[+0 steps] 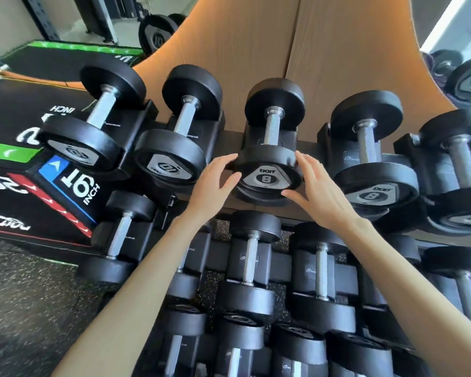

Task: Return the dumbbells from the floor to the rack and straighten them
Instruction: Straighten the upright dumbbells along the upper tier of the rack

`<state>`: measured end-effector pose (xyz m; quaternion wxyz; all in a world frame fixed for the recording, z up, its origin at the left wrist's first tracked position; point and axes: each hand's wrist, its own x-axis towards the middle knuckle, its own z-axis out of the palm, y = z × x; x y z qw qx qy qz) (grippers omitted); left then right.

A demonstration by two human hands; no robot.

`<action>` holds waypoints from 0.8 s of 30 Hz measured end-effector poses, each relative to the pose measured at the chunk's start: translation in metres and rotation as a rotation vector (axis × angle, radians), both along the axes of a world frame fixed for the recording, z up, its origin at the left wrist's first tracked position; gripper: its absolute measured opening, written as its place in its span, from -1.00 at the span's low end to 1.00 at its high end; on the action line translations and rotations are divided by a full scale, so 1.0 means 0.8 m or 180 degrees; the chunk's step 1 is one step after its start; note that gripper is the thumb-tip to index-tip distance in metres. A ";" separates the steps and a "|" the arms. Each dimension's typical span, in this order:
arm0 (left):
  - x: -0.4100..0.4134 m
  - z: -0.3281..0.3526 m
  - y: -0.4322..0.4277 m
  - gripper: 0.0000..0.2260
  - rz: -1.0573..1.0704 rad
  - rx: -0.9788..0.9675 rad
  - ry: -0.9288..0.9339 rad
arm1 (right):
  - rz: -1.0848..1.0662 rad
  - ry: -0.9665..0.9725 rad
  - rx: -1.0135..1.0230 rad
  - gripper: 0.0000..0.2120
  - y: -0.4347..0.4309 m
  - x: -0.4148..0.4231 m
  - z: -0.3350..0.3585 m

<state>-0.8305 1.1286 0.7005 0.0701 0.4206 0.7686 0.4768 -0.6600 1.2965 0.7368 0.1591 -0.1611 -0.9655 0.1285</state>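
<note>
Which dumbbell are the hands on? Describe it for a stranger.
Find the rack's top shelf, before the wooden wall panel. The dumbbell sits third from the left, its end plate marked 8. Unlike the other 8 to its right, the left hand and right hand touch its near head.

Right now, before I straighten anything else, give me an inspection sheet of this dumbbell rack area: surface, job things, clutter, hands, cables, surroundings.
Surface: rack top tier, dark cradles, each one in view loaded.
Job's things: middle dumbbell, marked 8, sits in its cradle; left neighbour marked 10, right neighbour marked 8; lower-tier dumbbells below; none seen on the floor.
Clutter: nothing seen.
Grippers: left hand and right hand, fingers spread, touch opposite sides of the middle dumbbell's near head.
Cables: nothing seen.
Surroundings: plyo box marked 16 INCH at left; speckled floor; wood-panel wall behind.
</note>
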 end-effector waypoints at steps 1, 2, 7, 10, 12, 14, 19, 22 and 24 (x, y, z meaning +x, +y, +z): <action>0.003 0.001 -0.012 -0.64 0.0055 -0.0130 0.0337 | 0.0035 0.0038 0.0127 -0.28 -0.005 0.002 0.003; 0.005 0.003 -0.025 -0.63 0.0138 -0.0258 0.0656 | 0.0062 0.0073 0.0242 -0.29 -0.009 0.003 0.005; 0.007 0.007 -0.087 -0.57 0.0518 -0.0812 0.1966 | 0.0330 0.0284 0.0532 -0.36 -0.036 0.000 0.005; 0.000 0.004 -0.119 -0.52 0.0614 -0.1126 0.2068 | 0.0456 0.0280 0.0537 -0.36 -0.057 -0.009 -0.004; -0.007 -0.001 -0.137 -0.48 0.0649 -0.1312 0.2031 | 0.0498 0.0242 0.0500 -0.36 -0.071 -0.018 -0.014; -0.016 -0.006 -0.152 -0.46 0.0676 -0.1431 0.1998 | 0.0542 0.0194 0.0456 -0.35 -0.084 -0.027 -0.023; -0.062 -0.014 -0.177 -0.43 0.0737 -0.1479 0.1985 | 0.0533 0.0060 0.0389 -0.34 -0.111 -0.055 -0.040; -0.103 -0.013 -0.182 -0.40 0.0687 -0.1371 0.1971 | 0.0405 -0.0059 0.0327 -0.34 -0.131 -0.079 -0.045; -0.132 -0.010 -0.179 -0.42 0.0589 -0.1254 0.2001 | 0.0297 -0.0120 0.0250 -0.35 -0.147 -0.097 -0.046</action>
